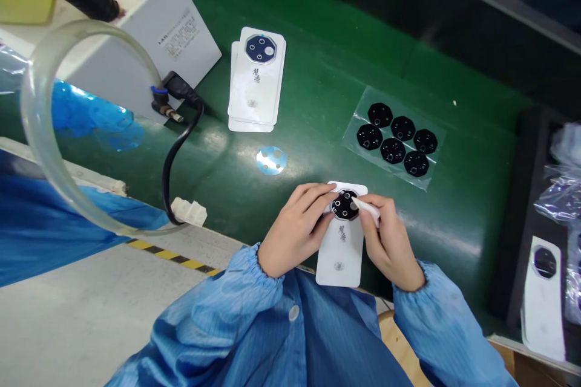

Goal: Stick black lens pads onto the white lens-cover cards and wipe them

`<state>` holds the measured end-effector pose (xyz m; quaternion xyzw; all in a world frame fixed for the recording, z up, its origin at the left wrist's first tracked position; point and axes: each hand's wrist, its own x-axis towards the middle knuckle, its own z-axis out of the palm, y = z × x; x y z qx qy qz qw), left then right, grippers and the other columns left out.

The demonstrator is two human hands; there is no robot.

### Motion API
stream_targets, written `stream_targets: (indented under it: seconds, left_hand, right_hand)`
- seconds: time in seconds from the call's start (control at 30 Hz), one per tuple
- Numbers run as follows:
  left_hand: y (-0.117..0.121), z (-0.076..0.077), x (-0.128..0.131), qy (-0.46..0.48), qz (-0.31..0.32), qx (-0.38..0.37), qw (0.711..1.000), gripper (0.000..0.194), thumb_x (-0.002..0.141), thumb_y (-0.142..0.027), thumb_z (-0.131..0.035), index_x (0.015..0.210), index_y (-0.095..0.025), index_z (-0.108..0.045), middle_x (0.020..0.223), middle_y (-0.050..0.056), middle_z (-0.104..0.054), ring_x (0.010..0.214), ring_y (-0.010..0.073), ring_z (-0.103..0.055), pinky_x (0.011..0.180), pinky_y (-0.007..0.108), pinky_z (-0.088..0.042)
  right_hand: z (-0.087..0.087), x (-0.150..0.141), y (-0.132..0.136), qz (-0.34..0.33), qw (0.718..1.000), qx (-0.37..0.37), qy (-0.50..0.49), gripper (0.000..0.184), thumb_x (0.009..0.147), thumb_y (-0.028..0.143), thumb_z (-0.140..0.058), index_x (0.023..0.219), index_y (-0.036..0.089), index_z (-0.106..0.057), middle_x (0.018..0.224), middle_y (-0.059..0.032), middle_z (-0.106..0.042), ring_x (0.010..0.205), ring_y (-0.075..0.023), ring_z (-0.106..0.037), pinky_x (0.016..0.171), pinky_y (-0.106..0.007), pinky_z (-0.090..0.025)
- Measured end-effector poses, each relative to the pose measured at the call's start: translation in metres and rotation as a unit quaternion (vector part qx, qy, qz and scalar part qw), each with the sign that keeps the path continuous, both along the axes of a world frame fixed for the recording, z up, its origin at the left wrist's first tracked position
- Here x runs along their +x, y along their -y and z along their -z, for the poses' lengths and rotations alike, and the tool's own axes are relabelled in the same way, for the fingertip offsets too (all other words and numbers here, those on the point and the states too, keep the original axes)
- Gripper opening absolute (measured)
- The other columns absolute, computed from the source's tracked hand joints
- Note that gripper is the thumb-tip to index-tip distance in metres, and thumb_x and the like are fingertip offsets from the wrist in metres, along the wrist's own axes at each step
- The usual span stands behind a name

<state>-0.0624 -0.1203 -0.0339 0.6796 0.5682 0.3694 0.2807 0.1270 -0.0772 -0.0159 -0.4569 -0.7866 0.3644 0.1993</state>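
A white panel (340, 260) lies lengthwise in front of the person, at the near edge of the green table (313, 139), with a black octagonal disc (339, 210) on its far end. The left hand (295, 227) comes in from the panel's left, palm down and wrist low, its fingers bent together over the panel's far left corner and the thumb reaching toward the disc's left rim; it is loosely curled, and whether it pinches the panel or only presses on it cannot be told. The right hand (389, 242) stands at the panel's right side, turned inward, thumb and fingers closed around a small white pointed tool (370, 208) that slants down to the disc's right part. Whether the tip touches the disc is too fine to make out, and the tool's rear end is lost in the grip. The left fingers hide the disc's upper left rim and part of the panel's edge. Beyond the panel to the left lie a blue film piece (271, 160) and, farther off, a stack of similar panels (258, 94) whose lower ones are mostly covered. Well right of the panel, clear plastic wrapping (560, 193) is cut off by the frame.
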Motion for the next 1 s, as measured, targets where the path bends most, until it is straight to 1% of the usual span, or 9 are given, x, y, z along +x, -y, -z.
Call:
stream_targets:
  seconds: [0.1,0.17,0.23,0.3,0.4,0.5,0.63,0.83,1.0]
  left_hand:
    - [0.0,-0.001,0.0,-0.01,0.006,-0.005,1.0,0.03,0.094,-0.015,-0.05,0.124,-0.017,-0.053,0.13,0.009,-0.056,0.12,0.0228,-0.048,0.103,0.044,-0.045]
    - [0.0,-0.002,0.001,-0.016,0.014,-0.008,1.0,0.036,0.092,-0.021,-0.054,0.127,-0.017,-0.05,0.131,0.01,-0.055,0.121,0.0241,-0.047,0.103,0.045,-0.045]
    - [0.0,-0.003,0.001,-0.026,0.022,-0.011,0.999,0.048,0.09,-0.027,-0.06,0.134,-0.017,-0.043,0.133,0.012,-0.053,0.122,0.026,-0.047,0.102,0.047,-0.045]
    - [0.0,-0.004,0.002,-0.043,0.028,-0.017,0.999,0.058,0.088,-0.029,-0.063,0.138,-0.017,-0.037,0.136,0.012,-0.051,0.123,0.0268,-0.046,0.103,0.048,-0.044]
    - [0.0,-0.003,0.002,-0.063,0.035,-0.023,0.997,0.06,0.087,-0.028,-0.063,0.14,-0.016,-0.035,0.139,0.011,-0.049,0.125,0.0261,-0.045,0.105,0.045,-0.043]
    - [0.0,-0.001,0.002,-0.064,0.037,-0.026,0.997,0.062,0.087,-0.03,-0.063,0.14,-0.016,-0.034,0.14,0.011,-0.048,0.126,0.0261,-0.043,0.105,0.045,-0.042]
    - [0.0,-0.001,0.002,-0.07,0.037,-0.025,0.997,0.061,0.087,-0.03,-0.064,0.139,-0.015,-0.036,0.14,0.011,-0.048,0.125,0.0256,-0.044,0.105,0.043,-0.042]
    - [0.001,-0.002,0.003,-0.072,0.032,-0.024,0.997,0.057,0.089,-0.029,-0.061,0.138,-0.015,-0.038,0.139,0.011,-0.049,0.124,0.0255,-0.045,0.105,0.044,-0.043]
    - [0.001,-0.003,0.005,-0.084,0.029,-0.024,0.996,0.055,0.089,-0.028,-0.06,0.137,-0.014,-0.039,0.14,0.011,-0.049,0.125,0.0258,-0.044,0.105,0.044,-0.043]
  right_hand:
    - [0.004,-0.003,0.001,-0.022,0.995,0.097,0.029,0.017,0.096,0.016,-0.049,0.11,0.022,-0.055,0.097,-0.0054,-0.057,0.081,-0.0156,-0.06,0.07,-0.029,-0.049]
    - [0.007,-0.004,0.0,-0.029,0.988,0.148,0.039,0.021,0.094,0.014,-0.051,0.113,0.021,-0.057,0.098,-0.0064,-0.057,0.083,-0.0164,-0.061,0.071,-0.029,-0.05]
    - [0.01,-0.004,0.0,-0.053,0.981,0.18,0.056,0.026,0.094,0.013,-0.051,0.118,0.021,-0.057,0.099,-0.0071,-0.058,0.084,-0.0163,-0.062,0.07,-0.028,-0.051]
    - [0.012,-0.004,0.0,-0.075,0.972,0.206,0.08,0.029,0.094,0.012,-0.05,0.121,0.021,-0.056,0.1,-0.007,-0.06,0.084,-0.0154,-0.063,0.067,-0.026,-0.051]
    - [0.013,-0.005,0.001,-0.08,0.963,0.237,0.103,0.03,0.093,0.009,-0.05,0.12,0.02,-0.057,0.102,-0.0068,-0.062,0.083,-0.0142,-0.063,0.064,-0.024,-0.049]
    - [0.014,-0.007,0.001,-0.073,0.963,0.242,0.092,0.031,0.092,0.005,-0.05,0.117,0.02,-0.058,0.101,-0.0061,-0.063,0.083,-0.0141,-0.064,0.065,-0.024,-0.048]
    - [0.015,-0.009,0.001,-0.061,0.966,0.241,0.078,0.029,0.091,0.005,-0.052,0.116,0.02,-0.058,0.101,-0.0056,-0.063,0.085,-0.0139,-0.064,0.066,-0.024,-0.048]
    - [0.01,-0.013,0.0,-0.106,0.951,0.258,0.131,0.029,0.092,0.003,-0.044,0.114,0.017,-0.057,0.098,-0.0069,-0.063,0.081,-0.0141,-0.063,0.063,-0.024,-0.047]
    - [0.007,-0.016,0.003,-0.087,0.966,0.203,0.135,0.03,0.091,0.003,-0.041,0.113,0.016,-0.057,0.097,-0.0069,-0.06,0.078,-0.0147,-0.061,0.062,-0.026,-0.047]
